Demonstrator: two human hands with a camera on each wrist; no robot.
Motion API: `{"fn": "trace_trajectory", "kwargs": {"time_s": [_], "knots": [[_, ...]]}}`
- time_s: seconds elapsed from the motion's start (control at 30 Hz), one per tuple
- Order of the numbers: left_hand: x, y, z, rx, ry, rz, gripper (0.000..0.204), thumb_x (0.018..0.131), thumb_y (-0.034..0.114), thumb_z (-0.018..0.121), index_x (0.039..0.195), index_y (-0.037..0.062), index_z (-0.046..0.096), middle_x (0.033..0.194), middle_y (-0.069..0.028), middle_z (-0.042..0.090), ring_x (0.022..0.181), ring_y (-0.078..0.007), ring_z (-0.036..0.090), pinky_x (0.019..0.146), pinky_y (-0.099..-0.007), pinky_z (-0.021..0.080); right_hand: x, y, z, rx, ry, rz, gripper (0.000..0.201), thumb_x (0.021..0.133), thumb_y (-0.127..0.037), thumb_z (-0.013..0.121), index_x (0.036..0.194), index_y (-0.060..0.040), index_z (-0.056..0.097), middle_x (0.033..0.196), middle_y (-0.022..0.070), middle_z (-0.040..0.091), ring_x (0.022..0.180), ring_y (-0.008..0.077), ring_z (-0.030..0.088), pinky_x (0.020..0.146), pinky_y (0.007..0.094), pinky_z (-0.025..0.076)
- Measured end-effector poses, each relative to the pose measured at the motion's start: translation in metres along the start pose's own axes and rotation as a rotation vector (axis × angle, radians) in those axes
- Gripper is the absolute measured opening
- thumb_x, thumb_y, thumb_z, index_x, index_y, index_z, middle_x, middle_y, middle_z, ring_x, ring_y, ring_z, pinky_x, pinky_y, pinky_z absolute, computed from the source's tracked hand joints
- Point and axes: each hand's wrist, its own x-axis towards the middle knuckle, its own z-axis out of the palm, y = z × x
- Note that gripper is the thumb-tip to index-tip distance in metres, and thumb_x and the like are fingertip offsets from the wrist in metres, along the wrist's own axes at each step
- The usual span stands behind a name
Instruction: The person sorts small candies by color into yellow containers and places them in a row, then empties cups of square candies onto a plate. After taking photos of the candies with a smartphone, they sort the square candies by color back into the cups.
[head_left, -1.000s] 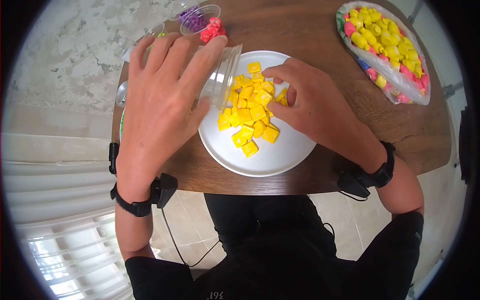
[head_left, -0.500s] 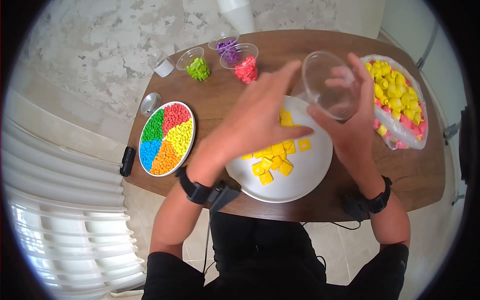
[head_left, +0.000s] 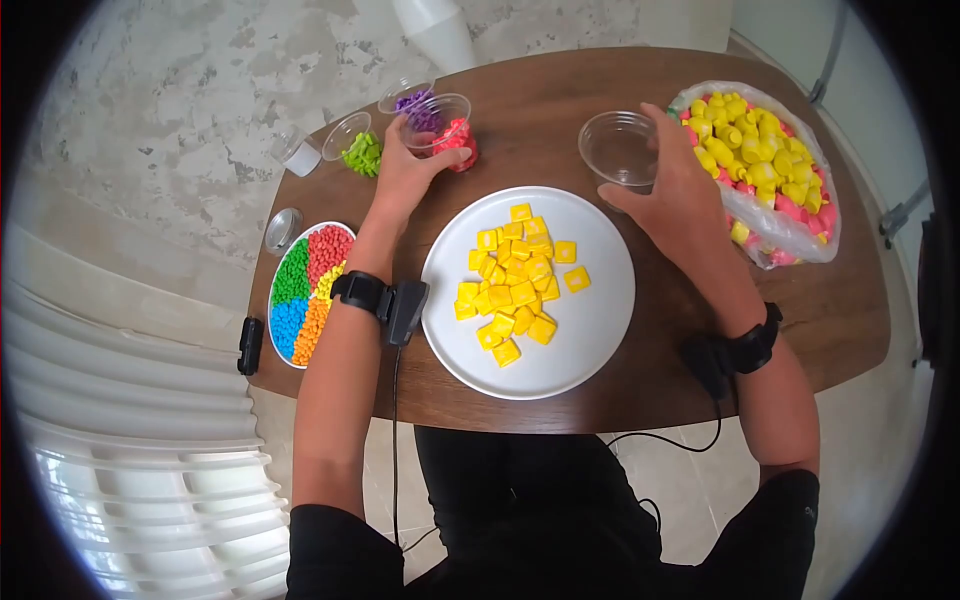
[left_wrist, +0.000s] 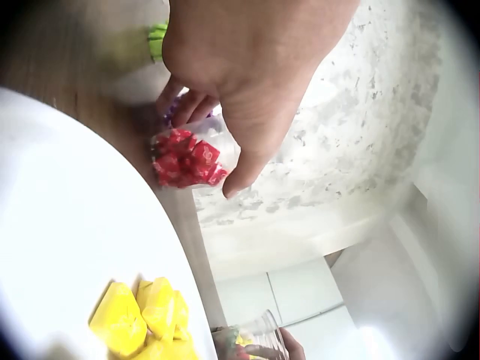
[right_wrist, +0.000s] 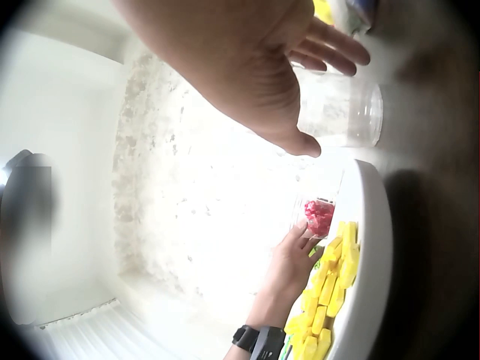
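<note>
A white plate [head_left: 600,340] in the middle of the brown table holds a pile of yellow square pieces [head_left: 515,285]. My left hand [head_left: 430,140] reaches to the back of the table and grips a clear cup of red pieces [head_left: 458,140], thumb on one side and fingers on the other. In the left wrist view, the left hand [left_wrist: 202,142] wraps round that cup of red pieces [left_wrist: 187,161]. My right hand [head_left: 635,155] holds an empty clear cup [head_left: 615,145] upright on the table beyond the plate's right side. In the right wrist view, the empty cup [right_wrist: 345,112] sits between thumb and fingers.
A clear bag of yellow and pink pieces [head_left: 765,170] lies at the right. A round plate of sorted coloured candies [head_left: 305,290] sits at the left. Cups of green [head_left: 358,150] and purple [head_left: 415,100] pieces stand at the back. A black device [head_left: 248,345] lies at the left edge.
The empty cup passed from my left hand to my right, which set it down right of the plate. My left hand moved to the cup of red pieces.
</note>
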Motion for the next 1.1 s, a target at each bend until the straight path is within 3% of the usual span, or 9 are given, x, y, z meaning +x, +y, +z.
{"fn": "trace_trajectory", "kwargs": {"time_s": [0.1, 0.2, 0.4, 0.57, 0.63, 0.77, 0.83, 0.9, 1.1], "knots": [[0.003, 0.006, 0.007, -0.069, 0.021, -0.006, 0.115, 0.069, 0.029, 0.099, 0.155, -0.0103, 0.034, 0.127, -0.0185, 0.065, 0.115, -0.0247, 0.065, 0.102, -0.0360, 0.052, -0.001, -0.004, 0.000, 0.015, 0.020, -0.027, 0.093, 0.077, -0.027, 0.089, 0.154, -0.0022, 0.041, 0.136, 0.0231, 0.060, 0.119, 0.0411, 0.065, 0.096, 0.0466, 0.057], [0.014, -0.009, 0.009, -0.147, 0.034, -0.060, 0.105, 0.071, 0.026, 0.098, 0.151, -0.0091, 0.040, 0.124, -0.0165, 0.067, 0.114, -0.0233, 0.065, 0.101, -0.0354, 0.052, -0.001, -0.006, 0.000, 0.050, 0.002, 0.031, 0.096, 0.077, -0.024, 0.091, 0.157, -0.0061, 0.040, 0.141, 0.0191, 0.062, 0.127, 0.0334, 0.064, 0.101, 0.0418, 0.054], [-0.002, 0.008, 0.002, -0.137, 0.068, -0.042, 0.088, 0.071, 0.019, 0.096, 0.140, -0.0061, 0.048, 0.123, -0.0171, 0.068, 0.115, -0.0219, 0.066, 0.101, -0.0350, 0.052, -0.002, -0.001, 0.009, 0.119, 0.029, 0.004, 0.099, 0.076, -0.026, 0.092, 0.159, -0.0088, 0.040, 0.135, 0.0208, 0.063, 0.112, 0.0328, 0.068, 0.094, 0.0415, 0.056], [-0.049, 0.064, -0.025, -0.205, 0.054, 0.030, 0.074, 0.072, 0.007, 0.092, 0.132, -0.0030, 0.051, 0.124, -0.0163, 0.069, 0.114, -0.0219, 0.067, 0.100, -0.0349, 0.054, -0.004, -0.001, 0.011, 0.102, 0.053, -0.020, 0.099, 0.075, -0.026, 0.091, 0.159, -0.0097, 0.040, 0.131, 0.0201, 0.064, 0.106, 0.0318, 0.069, 0.092, 0.0406, 0.056], [-0.071, 0.070, -0.036, 0.064, -0.114, 0.294, 0.073, 0.071, 0.007, 0.091, 0.133, -0.0016, 0.052, 0.123, -0.0151, 0.069, 0.116, -0.0216, 0.066, 0.100, -0.0352, 0.055, -0.006, -0.005, 0.010, 0.111, 0.040, -0.009, 0.098, 0.075, -0.026, 0.091, 0.158, -0.0094, 0.041, 0.131, 0.0198, 0.064, 0.107, 0.0310, 0.068, 0.093, 0.0403, 0.056], [-0.112, 0.090, -0.043, 0.464, -0.216, 0.366, 0.071, 0.068, 0.009, 0.091, 0.132, 0.0062, 0.059, 0.120, -0.0094, 0.069, 0.109, -0.0253, 0.065, 0.094, -0.0381, 0.056, -0.008, -0.007, 0.013, 0.142, 0.035, -0.010, 0.095, 0.076, -0.025, 0.090, 0.157, -0.0084, 0.042, 0.132, 0.0190, 0.062, 0.110, 0.0289, 0.066, 0.096, 0.0394, 0.055], [-0.121, 0.101, -0.044, 0.462, -0.226, 0.338, 0.070, 0.068, 0.009, 0.091, 0.132, 0.0054, 0.062, 0.124, -0.0115, 0.069, 0.113, -0.0232, 0.067, 0.102, -0.0378, 0.052, -0.008, -0.008, 0.013, 0.139, 0.029, -0.002, 0.095, 0.076, -0.025, 0.090, 0.157, -0.0082, 0.042, 0.132, 0.0189, 0.062, 0.111, 0.0286, 0.065, 0.096, 0.0392, 0.055], [-0.124, 0.110, -0.048, 0.732, -0.272, 0.587, 0.072, 0.064, 0.005, 0.089, 0.131, 0.0072, 0.063, 0.123, -0.0121, 0.067, 0.116, -0.0309, 0.064, 0.103, -0.0417, 0.048, -0.008, -0.009, 0.013, 0.137, 0.026, 0.007, 0.095, 0.076, -0.025, 0.090, 0.157, -0.0079, 0.042, 0.132, 0.0187, 0.062, 0.112, 0.0283, 0.064, 0.097, 0.0390, 0.054], [-0.128, 0.126, -0.044, 0.948, -0.257, 0.835, 0.068, 0.063, 0.001, 0.085, 0.127, 0.0098, 0.066, 0.127, -0.0113, 0.065, 0.122, -0.0353, 0.058, 0.107, -0.0480, 0.043, -0.009, -0.013, 0.010, 0.142, 0.001, 0.041, 0.094, 0.077, -0.020, 0.089, 0.157, -0.0081, 0.041, 0.135, 0.0191, 0.061, 0.119, 0.0306, 0.063, 0.101, 0.0398, 0.053]]}}
